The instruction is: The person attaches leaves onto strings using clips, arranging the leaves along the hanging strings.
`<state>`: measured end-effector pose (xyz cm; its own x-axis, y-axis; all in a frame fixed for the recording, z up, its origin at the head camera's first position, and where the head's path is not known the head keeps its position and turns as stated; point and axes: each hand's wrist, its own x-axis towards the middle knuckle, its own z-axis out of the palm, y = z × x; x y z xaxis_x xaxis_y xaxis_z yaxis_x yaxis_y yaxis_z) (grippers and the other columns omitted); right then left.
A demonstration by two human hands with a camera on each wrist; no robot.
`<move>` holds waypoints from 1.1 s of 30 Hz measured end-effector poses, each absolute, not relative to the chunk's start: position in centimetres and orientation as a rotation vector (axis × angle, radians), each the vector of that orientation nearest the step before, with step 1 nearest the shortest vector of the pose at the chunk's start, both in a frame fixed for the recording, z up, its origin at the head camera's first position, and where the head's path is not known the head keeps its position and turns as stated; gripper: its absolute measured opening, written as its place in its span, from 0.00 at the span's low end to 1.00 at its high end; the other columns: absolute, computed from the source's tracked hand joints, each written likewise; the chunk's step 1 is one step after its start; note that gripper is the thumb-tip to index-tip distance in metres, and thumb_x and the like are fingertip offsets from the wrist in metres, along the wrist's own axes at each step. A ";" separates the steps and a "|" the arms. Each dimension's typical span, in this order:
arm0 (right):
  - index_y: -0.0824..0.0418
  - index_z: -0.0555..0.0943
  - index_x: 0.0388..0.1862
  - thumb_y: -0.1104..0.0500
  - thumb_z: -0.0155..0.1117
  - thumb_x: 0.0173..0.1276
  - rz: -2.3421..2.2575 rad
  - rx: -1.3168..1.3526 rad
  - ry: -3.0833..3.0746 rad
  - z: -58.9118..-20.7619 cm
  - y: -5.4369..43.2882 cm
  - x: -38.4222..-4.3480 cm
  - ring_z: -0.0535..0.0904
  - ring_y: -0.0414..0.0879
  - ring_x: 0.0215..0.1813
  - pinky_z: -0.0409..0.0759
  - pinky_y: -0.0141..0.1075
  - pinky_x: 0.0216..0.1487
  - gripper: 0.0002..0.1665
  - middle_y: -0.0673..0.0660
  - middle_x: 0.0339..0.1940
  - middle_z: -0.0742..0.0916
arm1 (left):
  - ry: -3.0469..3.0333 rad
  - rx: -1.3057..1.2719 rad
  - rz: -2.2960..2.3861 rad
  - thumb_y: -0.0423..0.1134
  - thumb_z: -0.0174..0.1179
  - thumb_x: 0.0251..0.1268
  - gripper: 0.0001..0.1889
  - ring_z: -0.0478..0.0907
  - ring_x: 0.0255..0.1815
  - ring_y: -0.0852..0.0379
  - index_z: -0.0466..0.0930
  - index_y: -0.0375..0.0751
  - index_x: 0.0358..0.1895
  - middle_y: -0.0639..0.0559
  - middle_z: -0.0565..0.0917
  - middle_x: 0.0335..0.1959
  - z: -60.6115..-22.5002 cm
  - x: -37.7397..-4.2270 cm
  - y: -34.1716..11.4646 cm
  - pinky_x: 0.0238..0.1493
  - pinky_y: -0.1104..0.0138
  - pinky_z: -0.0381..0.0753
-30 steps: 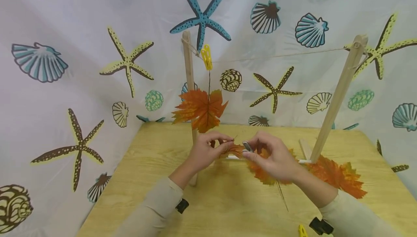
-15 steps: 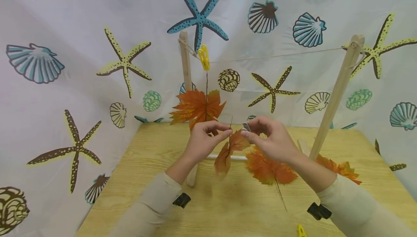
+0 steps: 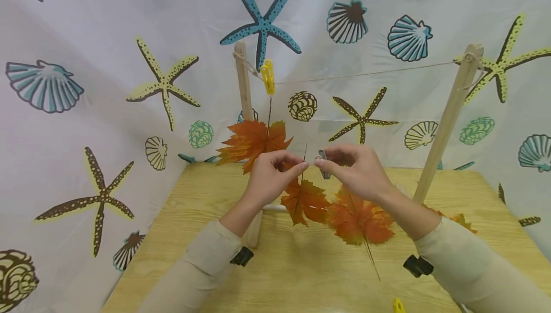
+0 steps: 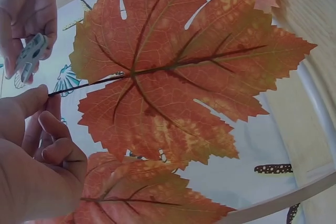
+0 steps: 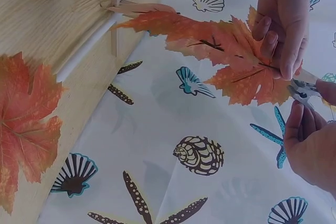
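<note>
Between thumb and fingers my left hand (image 3: 273, 174) pinches the dark stem of an orange maple leaf (image 3: 304, 200), which hangs below the fingers with the stem tip pointing up. The leaf spreads wide in the left wrist view (image 4: 173, 66). Just to the right, my right hand (image 3: 359, 169) pinches a grey clothespin (image 3: 324, 164), held close to the stem but apart from it. Behind the left hand, another maple leaf (image 3: 254, 141) hangs by its stem from a yellow clothespin (image 3: 268, 77) on the string (image 3: 366, 73).
The string runs between a left wooden post (image 3: 243, 83) and a right wooden post (image 3: 447, 121). On the wooden table (image 3: 301, 270) lie a maple leaf (image 3: 360, 219), another partly behind the right forearm, and a yellow clothespin (image 3: 399, 305) at the front edge. A white rod (image 3: 273, 207) crosses behind.
Both hands have risen from near the tabletop, with the leaf and the grey clothespin. The leaf has swung from lying sideways to hanging down, its stem now upright.
</note>
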<state>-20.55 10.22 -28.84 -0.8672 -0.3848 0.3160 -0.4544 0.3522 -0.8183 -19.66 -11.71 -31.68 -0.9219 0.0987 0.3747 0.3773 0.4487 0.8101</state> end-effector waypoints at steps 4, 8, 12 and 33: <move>0.60 0.85 0.53 0.50 0.70 0.68 1.544 0.773 -2.526 -28.3 10.3 -20.9 0.88 0.46 0.43 0.83 0.39 0.46 0.20 0.56 0.44 0.91 | -2.431 -0.373 -1.476 0.46 0.69 0.64 0.07 0.69 0.21 0.57 0.90 0.48 0.38 0.55 0.88 0.32 -30.9 -19.5 -11.2 0.23 0.69 0.69; 0.61 0.84 0.52 0.51 0.69 0.69 1.534 0.752 -2.523 -27.7 10.6 -21.2 0.87 0.46 0.42 0.83 0.35 0.45 0.19 0.57 0.43 0.90 | -2.442 -0.363 -1.528 0.46 0.69 0.64 0.08 0.68 0.21 0.58 0.90 0.47 0.39 0.53 0.89 0.34 -30.3 -19.3 -10.5 0.23 0.69 0.67; 0.62 0.84 0.51 0.51 0.68 0.69 1.528 0.778 -2.515 -26.9 10.7 -21.4 0.86 0.46 0.41 0.82 0.33 0.43 0.18 0.58 0.43 0.90 | -2.436 -0.330 -1.532 0.44 0.70 0.63 0.07 0.70 0.22 0.58 0.91 0.46 0.36 0.53 0.89 0.33 -29.9 -19.2 -10.0 0.23 0.70 0.69; 0.62 0.84 0.47 0.52 0.69 0.69 1.522 0.754 -2.571 -25.2 11.0 -21.3 0.83 0.48 0.36 0.82 0.35 0.35 0.15 0.57 0.38 0.87 | -2.474 -0.268 -1.625 0.46 0.71 0.61 0.08 0.80 0.35 0.56 0.91 0.47 0.35 0.55 0.89 0.32 -29.4 -19.5 -8.6 0.30 0.68 0.76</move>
<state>-21.33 11.01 -25.21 -0.8785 -0.3781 0.2920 -0.4378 0.3927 -0.8087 -19.52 -8.65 -29.41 -0.9695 0.0565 0.2384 0.2412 0.3900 0.8887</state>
